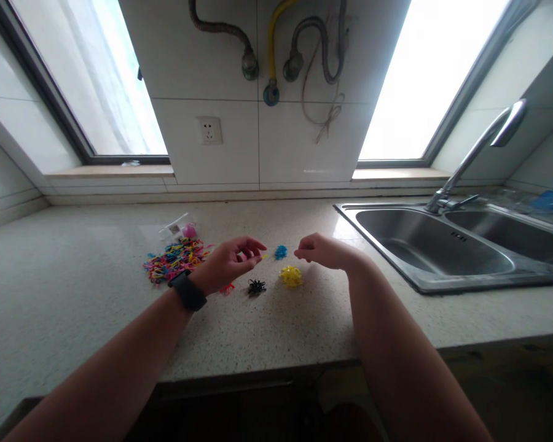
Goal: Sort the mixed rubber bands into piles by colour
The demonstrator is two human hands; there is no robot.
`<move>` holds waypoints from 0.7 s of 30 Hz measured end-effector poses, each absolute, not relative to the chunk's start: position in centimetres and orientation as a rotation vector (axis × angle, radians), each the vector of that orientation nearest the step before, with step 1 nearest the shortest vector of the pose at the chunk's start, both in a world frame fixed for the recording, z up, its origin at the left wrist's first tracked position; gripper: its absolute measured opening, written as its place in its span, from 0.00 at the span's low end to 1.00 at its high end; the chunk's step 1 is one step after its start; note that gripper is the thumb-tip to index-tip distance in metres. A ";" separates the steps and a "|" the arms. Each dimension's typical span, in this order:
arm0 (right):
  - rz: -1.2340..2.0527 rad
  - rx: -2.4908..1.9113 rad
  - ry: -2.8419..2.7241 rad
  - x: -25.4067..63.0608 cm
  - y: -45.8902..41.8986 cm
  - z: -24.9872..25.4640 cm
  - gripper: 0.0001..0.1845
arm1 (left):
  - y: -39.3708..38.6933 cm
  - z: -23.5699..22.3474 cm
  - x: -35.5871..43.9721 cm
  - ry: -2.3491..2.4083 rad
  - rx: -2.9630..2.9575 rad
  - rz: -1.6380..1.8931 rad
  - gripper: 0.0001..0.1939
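On the speckled counter [313, 331], a blue heap [281, 252], yellow heap [290, 277], black heap [257, 288] and partly hidden red heap [228, 289] lie separate; the larger mixed heap [174, 262] of small bands, at left, looks mostly unsorted. Hands apart: left hand [228, 263], thumb and fingers near a yellow scrap [264, 256]; right hand [321, 250] curled; whether either grips, cannot tell.

Left hand [228, 260] and right hand [323, 250] flank the blue pile [281, 252] (quite small).
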State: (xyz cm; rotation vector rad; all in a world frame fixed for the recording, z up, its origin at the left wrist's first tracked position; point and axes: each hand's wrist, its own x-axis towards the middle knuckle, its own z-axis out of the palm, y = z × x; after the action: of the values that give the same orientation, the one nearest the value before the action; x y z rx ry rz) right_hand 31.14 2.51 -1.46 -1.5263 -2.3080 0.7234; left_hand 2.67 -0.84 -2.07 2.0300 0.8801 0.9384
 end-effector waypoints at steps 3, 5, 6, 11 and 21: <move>0.494 -1.494 -2.268 30.8 2.8 -1.8 0.18 | -1.2 -1.0 3.3 0.888 2.035 1.010 0.14; 0.391 -1.455 -2.263 30.5 2.9 -2.0 0.17 | -1.5 0.2 3.9 0.870 2.037 1.072 0.14; 0.364 -1.436 -2.257 30.4 3.0 -2.1 0.17 | -1.5 0.8 4.1 0.843 2.017 1.098 0.14; 0.295 -1.405 -2.188 30.1 3.1 -2.2 0.16 | -1.8 2.9 5.4 0.684 1.646 1.223 0.13; 0.274 -1.356 -2.185 29.8 3.5 -2.6 0.16 | -2.0 2.4 6.6 0.369 1.069 1.159 0.11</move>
State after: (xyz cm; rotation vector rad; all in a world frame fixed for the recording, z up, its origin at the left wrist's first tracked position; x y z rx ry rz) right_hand 29.75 3.52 -2.55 -1.3562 -2.1851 0.2738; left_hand 6.59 -1.97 2.38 1.0689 0.3692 1.1593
